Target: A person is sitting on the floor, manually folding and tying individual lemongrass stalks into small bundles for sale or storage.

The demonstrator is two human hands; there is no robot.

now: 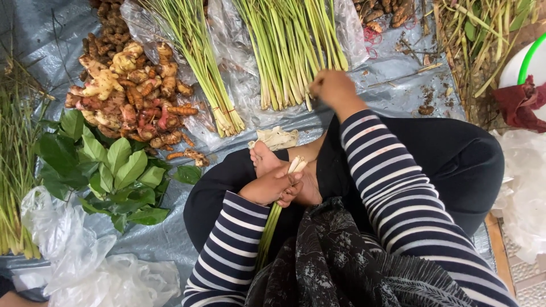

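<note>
Head view: left hand [272,187] closed around a few lemongrass stalks [272,224] over the lap; right hand [333,88] reaching far to the pile [290,51], fingers curled, grip unclear. Likely risk: held stalks slipping from loosening fingers mid-reach.

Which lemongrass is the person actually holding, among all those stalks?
Start at the person's black-clad lap. Just left of it, the left hand grips a small bunch of lemongrass beside a bare foot. Unlike the bundles lying on the grey tarp, it lies along the lap.
</note>
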